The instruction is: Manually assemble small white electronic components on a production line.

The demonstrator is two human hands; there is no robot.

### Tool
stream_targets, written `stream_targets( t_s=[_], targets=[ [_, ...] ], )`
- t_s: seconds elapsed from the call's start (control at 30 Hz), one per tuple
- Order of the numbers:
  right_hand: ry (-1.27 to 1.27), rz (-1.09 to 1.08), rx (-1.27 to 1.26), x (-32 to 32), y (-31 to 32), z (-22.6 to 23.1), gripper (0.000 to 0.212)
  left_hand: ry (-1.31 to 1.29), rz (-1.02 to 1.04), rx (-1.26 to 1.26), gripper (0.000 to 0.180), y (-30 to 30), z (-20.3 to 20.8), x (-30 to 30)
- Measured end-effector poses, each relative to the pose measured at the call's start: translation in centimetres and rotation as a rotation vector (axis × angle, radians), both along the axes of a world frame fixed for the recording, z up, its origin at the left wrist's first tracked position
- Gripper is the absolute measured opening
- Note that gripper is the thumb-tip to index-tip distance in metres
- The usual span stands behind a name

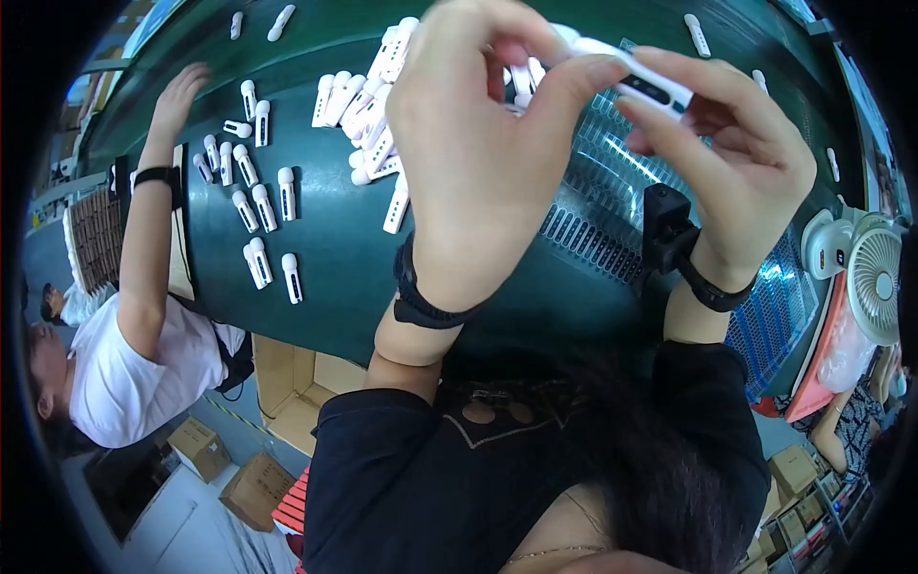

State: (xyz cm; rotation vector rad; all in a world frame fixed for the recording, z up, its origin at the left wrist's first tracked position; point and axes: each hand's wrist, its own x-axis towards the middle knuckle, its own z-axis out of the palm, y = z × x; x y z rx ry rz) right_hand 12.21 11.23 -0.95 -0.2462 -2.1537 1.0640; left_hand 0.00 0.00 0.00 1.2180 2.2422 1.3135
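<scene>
A white wand-shaped device with a rounded head and a dark oval panel is held up between both of my hands at the far side of the green table. My left hand grips its head end, thumb and fingers pinched together. At the panel end, my right hand pinches the body between thumb and index finger, its other fingers curled. Partly hidden behind my left hand is a heap of similar white devices. Under my right hand lie clear sheets with rows of dark oval pieces.
More devices with dark panels stand spread on the left of the table. A co-worker's arm reaches in there. At right are a blue perforated sheet and a white fan. An open cardboard box sits below the near edge.
</scene>
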Motion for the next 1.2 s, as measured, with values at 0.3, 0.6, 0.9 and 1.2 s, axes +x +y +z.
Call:
stream_targets(
  t_s=[0.3, 0.6, 0.9, 1.2],
  targets=[
    [0.165, -0.008, -0.167, 0.2, -1.0, -0.5, 0.022, -0.04, -0.09, 0.433, 0.015, 1.5, -2.6, 1.2],
    [-0.141, 0.004, -0.286, -2.0, 1.9, -0.1, 0.017, -0.257, -0.128, 0.382, 0.013, 2.0, -4.5, -2.4],
    [-0.528, -0.313, 0.542, -11.9, 11.5, -10.8, 0.02, -0.436, 0.15, 0.483, 0.031, -2.1, -0.9, -5.6],
    [-0.668, -0.253, 0.421, -21.6, 6.8, -9.9, 0.038, -0.204, -0.026, 0.527, 0.025, -2.0, -0.8, -5.3]
  ],
)
